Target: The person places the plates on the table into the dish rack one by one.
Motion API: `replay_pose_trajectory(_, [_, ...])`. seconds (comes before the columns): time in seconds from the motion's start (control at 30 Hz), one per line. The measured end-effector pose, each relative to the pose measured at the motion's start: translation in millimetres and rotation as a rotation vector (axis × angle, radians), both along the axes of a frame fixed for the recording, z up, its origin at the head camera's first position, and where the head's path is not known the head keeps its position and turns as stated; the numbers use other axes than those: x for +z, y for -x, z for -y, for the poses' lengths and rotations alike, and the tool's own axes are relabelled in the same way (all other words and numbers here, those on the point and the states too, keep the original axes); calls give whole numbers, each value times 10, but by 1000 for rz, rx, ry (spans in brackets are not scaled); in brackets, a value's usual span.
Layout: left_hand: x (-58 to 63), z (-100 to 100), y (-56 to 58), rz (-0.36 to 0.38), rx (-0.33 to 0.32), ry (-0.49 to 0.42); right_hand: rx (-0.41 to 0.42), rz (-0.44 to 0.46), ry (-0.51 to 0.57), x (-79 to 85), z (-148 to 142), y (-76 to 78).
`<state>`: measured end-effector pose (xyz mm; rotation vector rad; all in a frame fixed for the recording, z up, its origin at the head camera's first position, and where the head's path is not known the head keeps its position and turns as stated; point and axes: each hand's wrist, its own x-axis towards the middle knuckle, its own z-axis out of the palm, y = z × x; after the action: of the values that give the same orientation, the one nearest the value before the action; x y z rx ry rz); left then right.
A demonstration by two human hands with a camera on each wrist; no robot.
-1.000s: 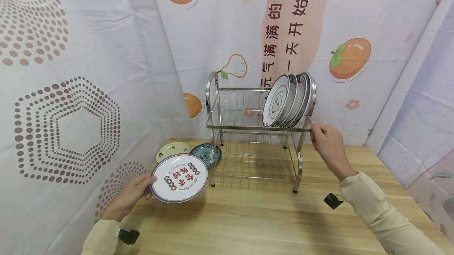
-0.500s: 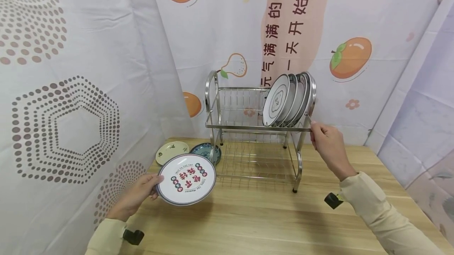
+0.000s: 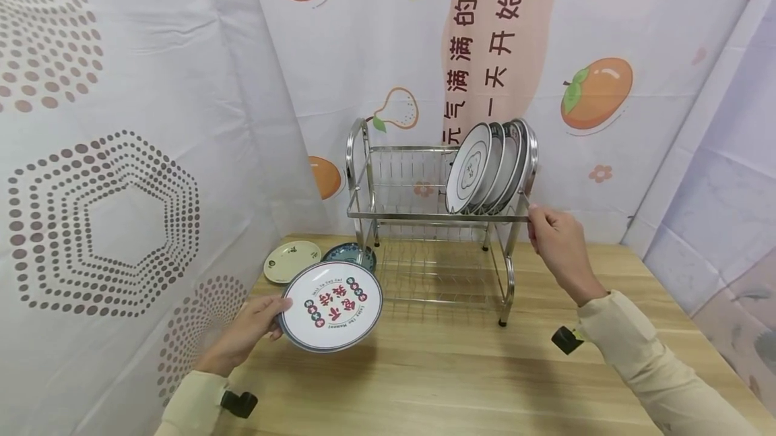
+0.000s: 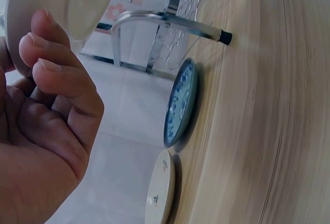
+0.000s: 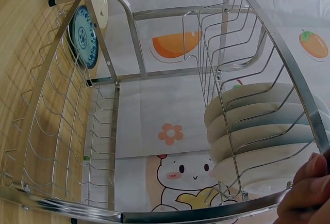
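Observation:
My left hand (image 3: 251, 328) pinches the left rim of a white plate (image 3: 332, 306) with red lettering and a dark blue edge, held tilted above the table at the front left of the dish rack. In the left wrist view the curled fingers (image 4: 67, 74) lie against the plate's pale underside (image 4: 62, 2). My right hand (image 3: 560, 247) grips the front right corner of the two-tier metal dish rack (image 3: 418, 218). Several white plates with dark rims (image 3: 469, 170) stand on edge at the right end of its upper tier.
On the table (image 3: 436, 375), left of the rack, lie a cream plate (image 3: 292, 262) and a blue patterned plate (image 3: 348, 254), the latter partly behind the rack's leg. Printed curtains (image 3: 400, 32) hang close behind and on both sides.
My left hand has carried the white plate a little to the right, toward the rack. The right hand keeps its grip on the rack's corner. The head view has shifted slightly.

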<state>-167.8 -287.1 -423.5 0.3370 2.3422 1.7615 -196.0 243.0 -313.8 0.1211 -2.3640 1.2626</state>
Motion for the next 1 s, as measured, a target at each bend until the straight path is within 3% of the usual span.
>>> replay_pose_trajectory(0.23, [-33,-80,62,-13,-98,-48,1,-5,24,12,-2,-10])
replay_pose_trajectory(0.47, [-44,-184,59,25,-88,-51,2,9,46,11,0,6])
replay_pose_trajectory(0.73, [-30,-331,36,26,-140,-88,-2,0,45,12,16,3])
replay_pose_trajectory(1.0, [-14,-512,56,41,-144,-102,17,16,81,18,15,-8])
